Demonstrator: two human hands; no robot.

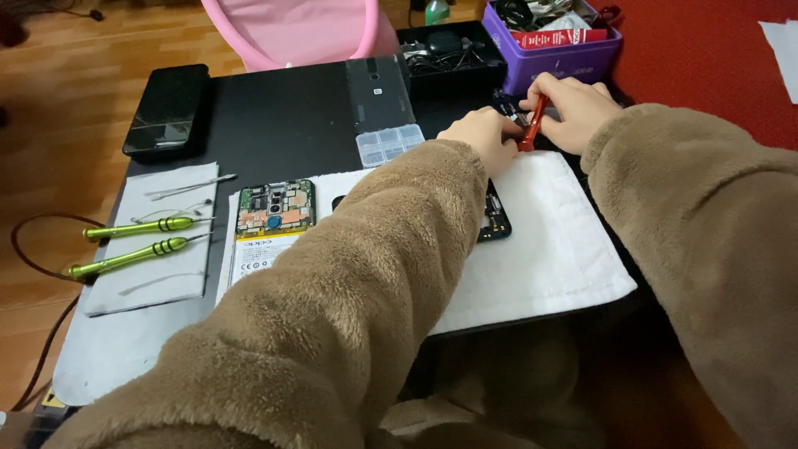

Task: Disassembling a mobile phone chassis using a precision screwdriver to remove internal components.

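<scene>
Both my arms, in fuzzy brown sleeves, reach across a black table (274,116). My right hand (573,108) grips a red-handled screwdriver (532,125), tip pointing down. My left hand (482,137) rests beside it, fingers touching a small dark part at the tool's tip; what it holds is hidden. An opened phone (270,220) with bare circuit board and white battery lies on a white cloth (549,241). A second dark phone part (496,218) peeks out from under my left sleeve.
Two green screwdrivers (137,241) and metal picks lie on a grey cloth at left. A black phone (166,108), a back cover (378,87), a clear compartment box (389,143), a purple tool box (553,41) and a pink chair (299,29) stand farther off.
</scene>
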